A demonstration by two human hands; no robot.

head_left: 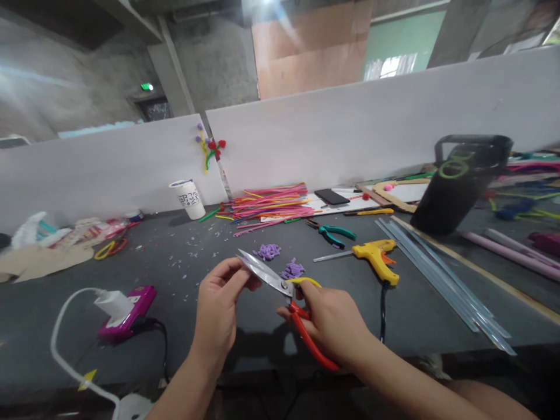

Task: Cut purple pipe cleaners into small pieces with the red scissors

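Observation:
My right hand [333, 319] grips a pair of scissors [280, 286] by its red and yellow handles, the steel blades pointing up and left. My left hand [219, 309] is pinched at the blades' tip, fingers pressed together on something too small to make out. Both hands hover over the near edge of the dark table [196, 245]. Two small heaps of cut purple pieces [268, 251] lie on the table just beyond the scissors.
A yellow glue gun [375, 257] and green pliers [332, 233] lie right of centre. A bundle of pink pipe cleaners [271, 207], a paper cup [188, 198] and a black jug [459, 181] stand further back. A pink power strip [129, 309] sits left. Clear rods [437, 274] run along the right.

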